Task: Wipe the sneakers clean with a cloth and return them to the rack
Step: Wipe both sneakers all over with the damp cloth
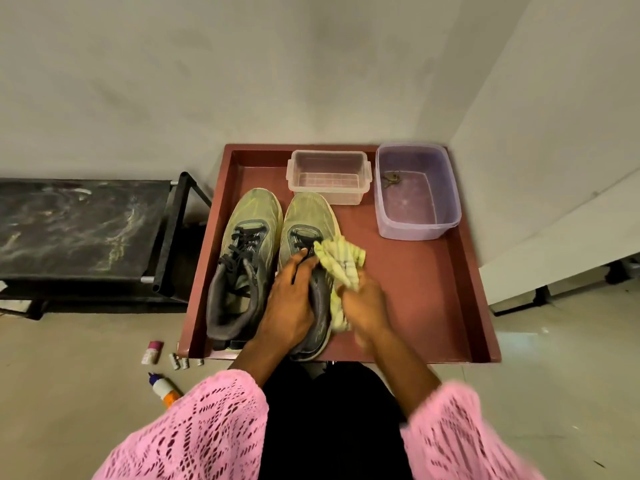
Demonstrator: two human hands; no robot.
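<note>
- A dark red tray (426, 299) served as the landmark; two yellow-green sneakers stood side by side on its left half, toes toward the wall.
- The left sneaker (242, 261) sat untouched beside the tray's left rim.
- The left hand (291, 303) gripped the right sneaker (304, 220) at its collar, fingers curled over the tongue and laces.
- The right hand (363, 306), blurred, clutched a yellow-green cloth (341, 268) against that sneaker's outer side.
- A clear plastic box (329, 174) rested at the tray's far edge, just beyond the sneaker toes.
- A purple tub (415, 192) occupied the tray's far right corner.
- A black rack (86, 230) stood left of the tray.
- A glue bottle (164, 389) lay on the floor near the tray's front left corner.
</note>
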